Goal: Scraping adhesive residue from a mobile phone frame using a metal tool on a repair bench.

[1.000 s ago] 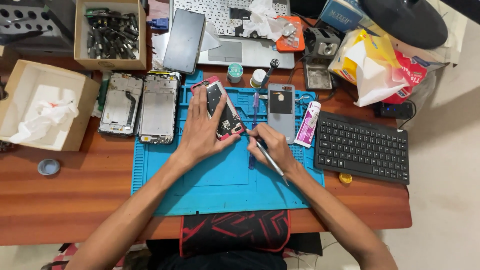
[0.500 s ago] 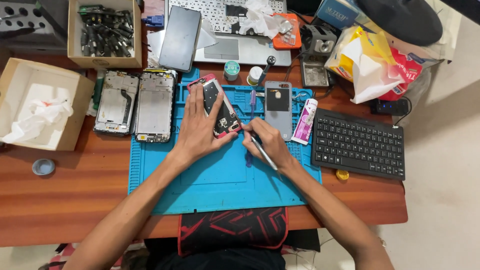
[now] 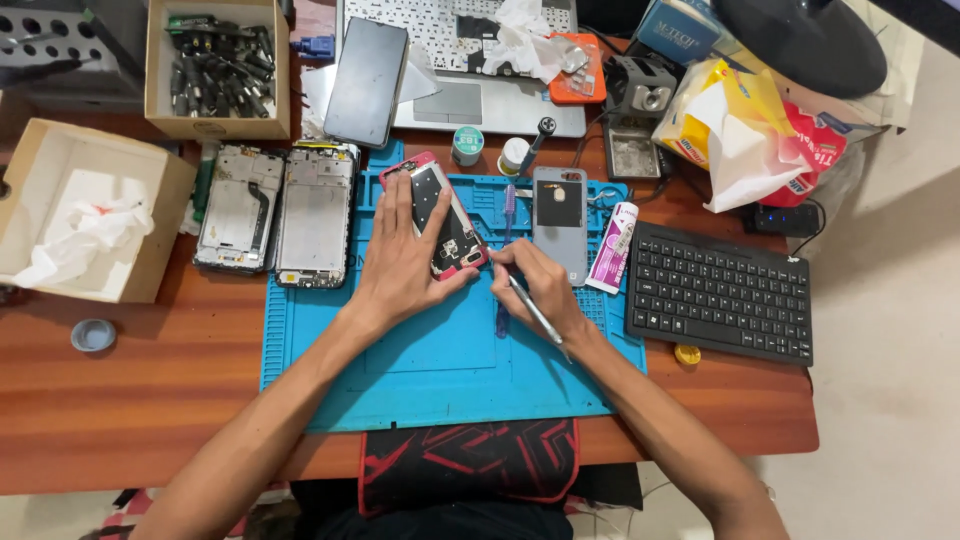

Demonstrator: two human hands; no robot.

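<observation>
An opened phone with a pink frame (image 3: 437, 208) lies tilted on the blue work mat (image 3: 440, 370), its inner parts showing. My left hand (image 3: 400, 265) rests flat over its lower left side and holds it down. My right hand (image 3: 535, 285) grips metal tweezers (image 3: 535, 312), whose tip points at the phone's lower right corner. A grey phone back cover (image 3: 558, 222) lies just behind my right hand, and a thin purple screwdriver (image 3: 506, 208) sits between phone and cover.
Two stripped phone frames (image 3: 280, 210) lie left of the mat. A black keyboard (image 3: 722, 292) is on the right, a white glue tube (image 3: 613, 248) beside it. Cardboard boxes (image 3: 85, 210), a dark phone (image 3: 366, 68), a laptop (image 3: 470, 95) and tissue packs (image 3: 740, 130) crowd the back.
Both hands stay on the phone and tweezers in the same place. The camera has shifted slightly, so everything sits a little lower in view.
</observation>
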